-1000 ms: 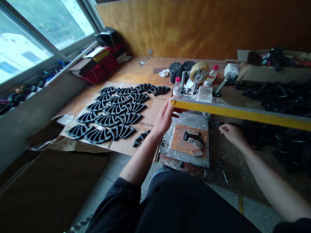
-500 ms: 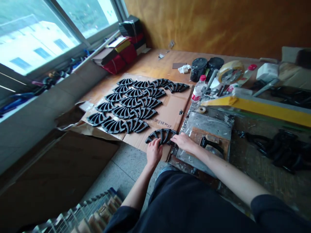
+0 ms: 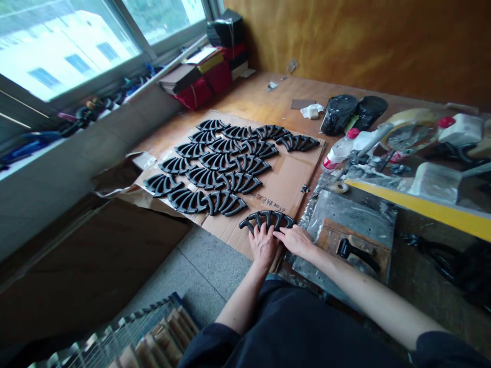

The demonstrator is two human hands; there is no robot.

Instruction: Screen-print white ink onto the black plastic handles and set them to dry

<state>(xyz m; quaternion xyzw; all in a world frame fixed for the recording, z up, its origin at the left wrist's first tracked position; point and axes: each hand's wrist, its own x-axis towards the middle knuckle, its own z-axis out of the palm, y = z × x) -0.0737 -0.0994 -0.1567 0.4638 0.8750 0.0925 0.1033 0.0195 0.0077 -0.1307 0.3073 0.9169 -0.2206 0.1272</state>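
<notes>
A short fan of several black curved handle-like pieces (image 3: 267,219) lies at the near edge of a cardboard sheet (image 3: 286,176). Over its lower ends rests my left hand (image 3: 264,245), fingers spread and touching the pieces. From the right comes my right hand (image 3: 298,240), fingers closed around the lower end of a piece at the fan's right side; the fingertips are partly hidden. Farther back on the cardboard, rows of similar black pieces (image 3: 220,181) overlap in fans. One single black handle (image 3: 358,253) with light lettering lies on a brown board to the right.
Right of the cardboard are a metal plate (image 3: 341,204), a tape roll (image 3: 339,187), a bottle with a red cap (image 3: 341,148) and a yellow-edged bar (image 3: 418,207). Black cans (image 3: 339,113) stand behind. Red-sided stacks (image 3: 194,94) sit by the window. A wire rack (image 3: 130,335) is below left.
My left hand has moved right along the fan and its fingers have spread. My right hand has come close beside it. The camera view has shifted, so the bench appears displaced.
</notes>
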